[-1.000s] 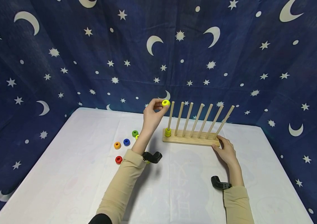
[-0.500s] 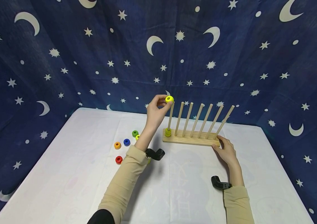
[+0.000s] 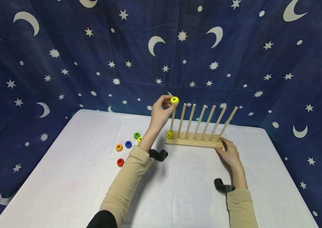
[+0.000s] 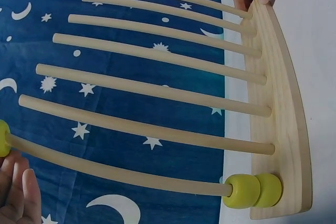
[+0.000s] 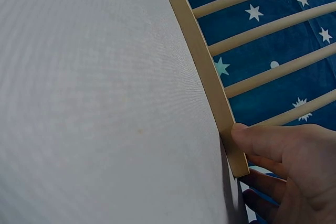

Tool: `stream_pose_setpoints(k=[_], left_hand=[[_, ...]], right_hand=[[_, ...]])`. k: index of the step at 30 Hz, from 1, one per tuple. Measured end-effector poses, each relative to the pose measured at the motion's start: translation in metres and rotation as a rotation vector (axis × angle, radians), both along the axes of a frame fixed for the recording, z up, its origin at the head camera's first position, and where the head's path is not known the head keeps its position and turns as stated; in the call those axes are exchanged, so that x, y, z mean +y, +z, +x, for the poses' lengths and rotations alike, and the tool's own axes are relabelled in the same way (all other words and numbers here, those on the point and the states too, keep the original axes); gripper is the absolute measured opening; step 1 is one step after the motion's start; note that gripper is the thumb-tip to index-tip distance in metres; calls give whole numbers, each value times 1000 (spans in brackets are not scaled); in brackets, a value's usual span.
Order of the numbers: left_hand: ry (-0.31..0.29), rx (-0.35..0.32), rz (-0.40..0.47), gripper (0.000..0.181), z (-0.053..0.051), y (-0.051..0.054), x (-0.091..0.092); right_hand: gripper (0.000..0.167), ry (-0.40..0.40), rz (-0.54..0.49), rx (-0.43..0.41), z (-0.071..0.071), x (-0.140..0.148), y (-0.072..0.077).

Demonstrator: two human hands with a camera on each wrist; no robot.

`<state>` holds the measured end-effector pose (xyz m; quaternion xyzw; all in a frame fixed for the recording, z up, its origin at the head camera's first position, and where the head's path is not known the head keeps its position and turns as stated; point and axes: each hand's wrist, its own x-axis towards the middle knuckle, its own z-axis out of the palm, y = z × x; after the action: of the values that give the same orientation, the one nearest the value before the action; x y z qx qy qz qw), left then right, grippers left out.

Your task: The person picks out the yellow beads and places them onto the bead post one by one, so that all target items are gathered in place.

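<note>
My left hand point(image 3: 161, 110) pinches a yellow bead point(image 3: 174, 100) at the tip of the leftmost peg point(image 3: 173, 120). In the left wrist view that bead point(image 4: 4, 138) meets the peg's end; whether the tip is inside its hole I cannot tell. Two yellow beads point(image 4: 242, 191) sit stacked at the foot of the same peg. The wooden peg rack point(image 3: 193, 143) has a flat base with a row of upright pegs. At the base's right end my right hand point(image 3: 229, 153) grips it, thumb point(image 5: 257, 139) on the front edge and fingers behind.
Left of the rack, loose beads lie on the white tablecloth point(image 3: 64, 177): green point(image 3: 137, 135), blue point(image 3: 128, 144), orange point(image 3: 119, 147) and red point(image 3: 120, 162). Yellow ones are partly hidden by the left arm. A dark blue star-patterned cloth point(image 3: 138, 47) hangs behind.
The left hand has moved up and to the right, bringing the yellow bead from beside the leftmost peg to its tip. The right hand and the rack have stayed put.
</note>
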<state>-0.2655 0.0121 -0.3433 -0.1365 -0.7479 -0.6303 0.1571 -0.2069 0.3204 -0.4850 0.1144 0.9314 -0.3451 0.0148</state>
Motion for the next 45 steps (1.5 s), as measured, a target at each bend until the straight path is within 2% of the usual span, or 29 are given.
stream_pose_setpoints(k=[20,31,37,45], left_hand=[[1,-8,-49,32,-1,-4,0],[-13,-5,-22,27,-1,-6,-3],[-21,0,-31,27,2,-5,-6],[-41,-17,-50,26,9,-7,-14]], right_hand=[[64,0,4,12,2,-1,0],[65,2,13,6,2,-1,1],[65,2,8,-10,2,-1,3],[65,-3,6,14,2,0,0]])
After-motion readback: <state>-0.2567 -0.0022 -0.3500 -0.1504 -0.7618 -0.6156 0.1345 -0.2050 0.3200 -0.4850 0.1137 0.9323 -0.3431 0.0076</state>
